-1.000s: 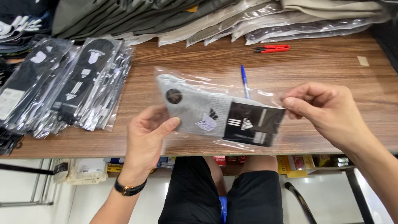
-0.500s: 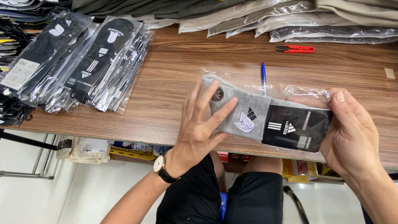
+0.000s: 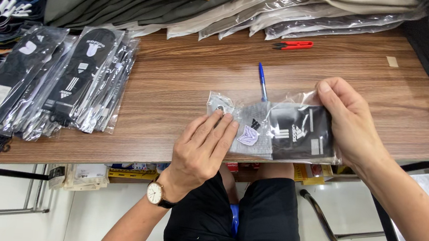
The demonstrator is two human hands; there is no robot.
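- Across the middle of the view, a wooden table [image 3: 187, 77] with a brown grain is seen; pale floor is visible below its near edge, at 6 o'clock.
- At the near edge, towards 4 o'clock from the table's middle, a clear plastic bag [image 3: 276, 128] is laid flat; one grey sock and one black sock are packed inside it, side by side.
- The left hand [image 3: 201, 148] is spread flat, palm down, with its fingertips pressed on the bag's grey end; nothing is gripped by it. A wristwatch [image 3: 155, 193] is worn on that wrist.
- The right hand [image 3: 351, 124] is curled, and the bag's black end is pinched between thumb and fingers.
- One blue pen [image 3: 263, 82] is placed just beyond the bag, at 12 o'clock from it.
- One pair of red snips [image 3: 293, 44] is left further back, well apart from the bag.
- At 9 o'clock, a row of bagged black socks [image 3: 76, 80] is overlapped along the table; an exact count cannot be made.
- Along 12 o'clock, folded garments in clear bags [image 3: 224, 7] are stacked.
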